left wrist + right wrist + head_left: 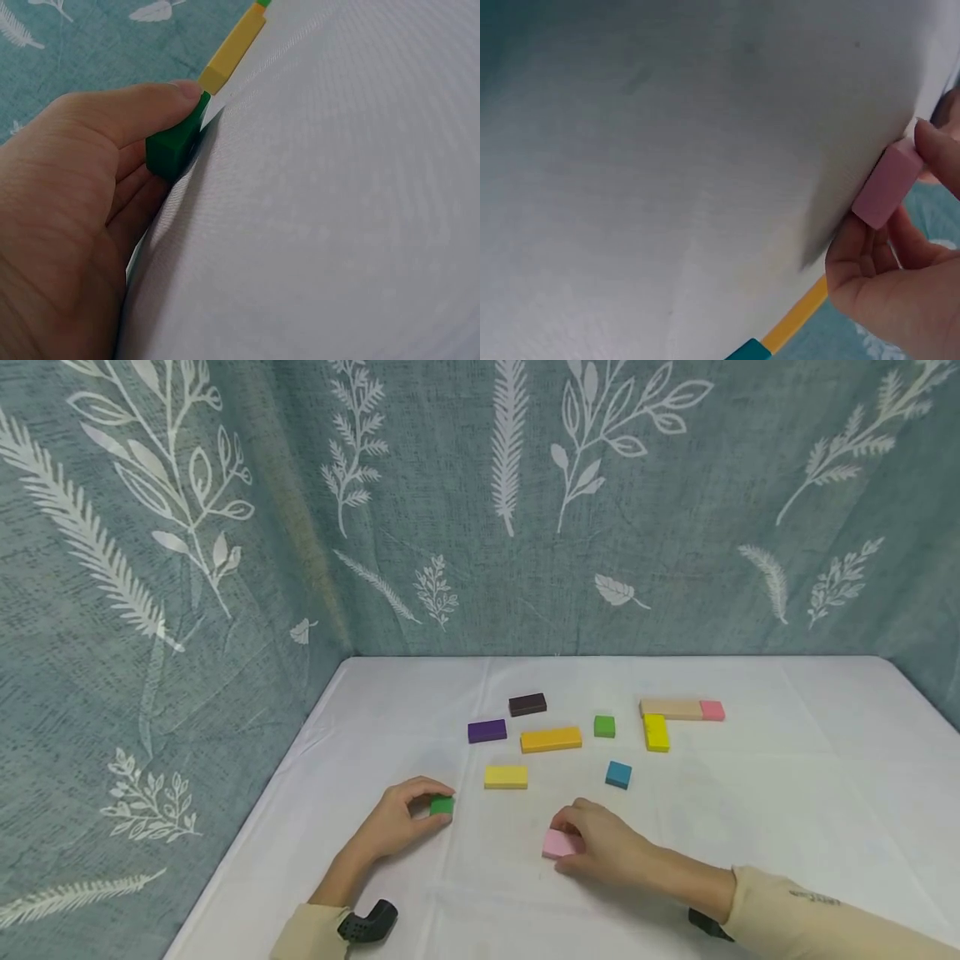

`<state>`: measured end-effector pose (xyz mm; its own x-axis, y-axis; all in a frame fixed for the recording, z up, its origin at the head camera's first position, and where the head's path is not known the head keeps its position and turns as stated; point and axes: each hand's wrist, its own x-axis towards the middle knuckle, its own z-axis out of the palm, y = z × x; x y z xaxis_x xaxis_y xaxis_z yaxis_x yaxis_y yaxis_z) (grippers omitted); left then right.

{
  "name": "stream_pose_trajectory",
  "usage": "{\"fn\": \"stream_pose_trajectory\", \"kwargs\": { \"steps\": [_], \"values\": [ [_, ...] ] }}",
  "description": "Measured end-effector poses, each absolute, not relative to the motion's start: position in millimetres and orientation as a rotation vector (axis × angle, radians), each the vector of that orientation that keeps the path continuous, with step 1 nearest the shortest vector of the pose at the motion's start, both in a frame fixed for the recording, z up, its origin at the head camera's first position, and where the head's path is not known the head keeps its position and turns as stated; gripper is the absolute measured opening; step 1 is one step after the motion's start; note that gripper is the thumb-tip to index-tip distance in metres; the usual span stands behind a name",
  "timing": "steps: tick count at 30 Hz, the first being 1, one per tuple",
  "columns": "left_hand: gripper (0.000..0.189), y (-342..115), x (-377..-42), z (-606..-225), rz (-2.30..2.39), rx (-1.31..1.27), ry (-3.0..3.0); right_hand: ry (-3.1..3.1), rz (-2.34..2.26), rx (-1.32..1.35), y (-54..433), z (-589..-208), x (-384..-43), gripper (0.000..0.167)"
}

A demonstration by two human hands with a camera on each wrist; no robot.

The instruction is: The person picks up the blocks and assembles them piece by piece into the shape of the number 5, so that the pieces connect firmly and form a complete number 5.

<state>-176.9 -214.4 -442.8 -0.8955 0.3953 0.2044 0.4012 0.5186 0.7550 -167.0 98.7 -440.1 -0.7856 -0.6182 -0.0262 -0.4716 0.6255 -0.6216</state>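
My left hand (pixel 401 817) pinches a small green block (pixel 442 805) between thumb and fingers at the left of the white table. In the left wrist view the dark green block (pixel 176 142) sits low against the cloth. My right hand (pixel 600 845) grips a pink block (pixel 558 843) nearer the front middle; part of the block is hidden by the fingers. The right wrist view shows the pink block (pixel 889 184) held between thumb and fingertips, close to the cloth. A pale yellow block (pixel 506 777) lies between and beyond the two hands, and a blue block (pixel 618 775) lies beyond the right hand.
Farther back on the white tablecloth (pixel 810 827) lie purple (pixel 487 732), dark brown (pixel 527 704), orange (pixel 551 740) and light green (pixel 604 727) blocks. A bright yellow block (pixel 656 733) touches a beige block (pixel 671 709), which ends against a pink one (pixel 712 711). A patterned curtain (pixel 465 568) stands behind.
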Motion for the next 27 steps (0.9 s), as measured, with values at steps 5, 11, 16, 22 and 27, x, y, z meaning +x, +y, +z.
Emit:
{"fn": "stream_pose_trajectory", "kwargs": {
  "steps": [5, 11, 16, 22, 27],
  "values": [
    [0.028, -211.7, -173.6, -434.3, -1.363, -0.728, -2.729, 2.510, -0.973, -0.837, 103.2, -435.7, -170.6, 0.034],
    [0.028, -212.3, -173.7, -436.0, -1.370, -0.734, -2.721, 2.060, -1.363, -0.480, 121.8, -433.0, -187.4, 0.045],
    [0.028, -212.2, -173.8, -436.6, -1.377, -0.706, -2.741, 1.536, -1.786, -0.138, 141.4, -434.5, -199.7, 0.053],
    [0.028, -211.0, -173.5, -434.5, -1.368, -0.670, -2.754, 1.361, -1.907, -0.136, 151.2, -437.4, -204.8, 0.045],
    [0.028, -209.7, -173.3, -432.6, -1.378, -0.663, -2.758, 1.354, -1.889, -0.125, 152.5, -439.3, -205.3, 0.048]
  ]
}}
